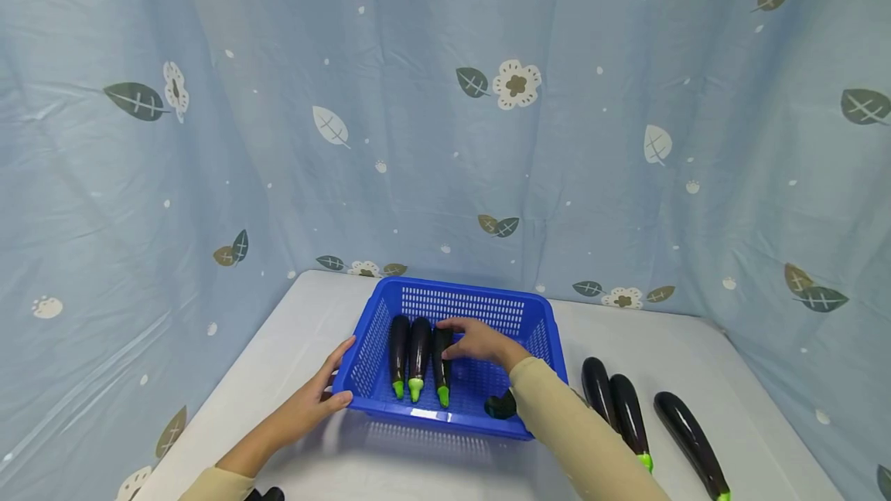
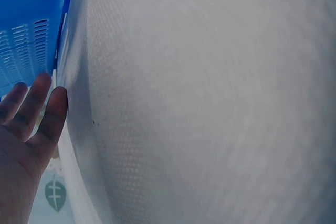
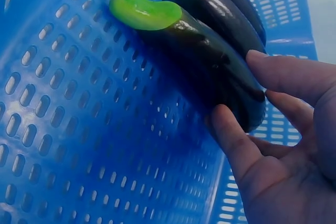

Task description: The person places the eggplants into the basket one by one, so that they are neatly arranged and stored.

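Observation:
A blue plastic basket (image 1: 459, 422) with slotted walls holds three dark, glossy eggplants side by side, green stem ends toward the front. My right hand (image 1: 480, 342) reaches into it, thumb and fingers on either side of the rightmost eggplant (image 1: 442, 377). In the right wrist view this eggplant (image 3: 205, 61) lies with its blunt end between the fingertips. The middle eggplant (image 1: 419, 354) and the leftmost eggplant (image 1: 398, 354) lie beside it. At the basket's left side, my left hand (image 1: 309, 400) is spread, with thumb at the front corner and fingertips at the rim.
Right of the basket, two eggplants (image 1: 629, 412) lie close together on the white table (image 1: 390, 474), and another eggplant (image 1: 689, 439) lies farther right. A dark rounded object (image 1: 500, 407) shows beside the right sleeve. The patterned blue curtain (image 1: 431, 138) hangs behind and along the sides.

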Available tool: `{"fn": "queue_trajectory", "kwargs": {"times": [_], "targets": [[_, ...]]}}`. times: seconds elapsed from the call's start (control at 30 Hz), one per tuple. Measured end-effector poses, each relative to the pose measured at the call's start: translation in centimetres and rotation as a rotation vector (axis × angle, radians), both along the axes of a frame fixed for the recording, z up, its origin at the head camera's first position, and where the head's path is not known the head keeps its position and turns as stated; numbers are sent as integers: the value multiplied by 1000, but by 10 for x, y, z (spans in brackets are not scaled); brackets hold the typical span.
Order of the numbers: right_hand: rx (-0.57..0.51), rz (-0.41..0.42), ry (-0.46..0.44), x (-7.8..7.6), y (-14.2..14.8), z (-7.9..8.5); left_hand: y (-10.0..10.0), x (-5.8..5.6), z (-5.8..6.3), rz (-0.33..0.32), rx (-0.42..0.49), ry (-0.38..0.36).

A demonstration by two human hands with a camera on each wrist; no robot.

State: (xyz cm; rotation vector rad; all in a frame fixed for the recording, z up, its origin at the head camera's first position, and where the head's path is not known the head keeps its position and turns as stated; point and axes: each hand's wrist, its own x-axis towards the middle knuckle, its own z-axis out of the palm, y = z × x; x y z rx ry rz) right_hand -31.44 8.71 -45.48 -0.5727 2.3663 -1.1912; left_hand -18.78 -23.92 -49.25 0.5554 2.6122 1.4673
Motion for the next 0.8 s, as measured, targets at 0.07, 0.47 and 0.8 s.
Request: {"fn": "queue_trajectory", "kwargs": {"times": [0.07,0.47,0.8], "targets": [[0,-2,-6,0,0,-1,1,0,1,2,-4,2],[-2,3,30,0,2,3,-1,-2,-1,-4,1,9],[8,-30,54,1,10,5,-2,-3,-3,-8,5,10]]}}
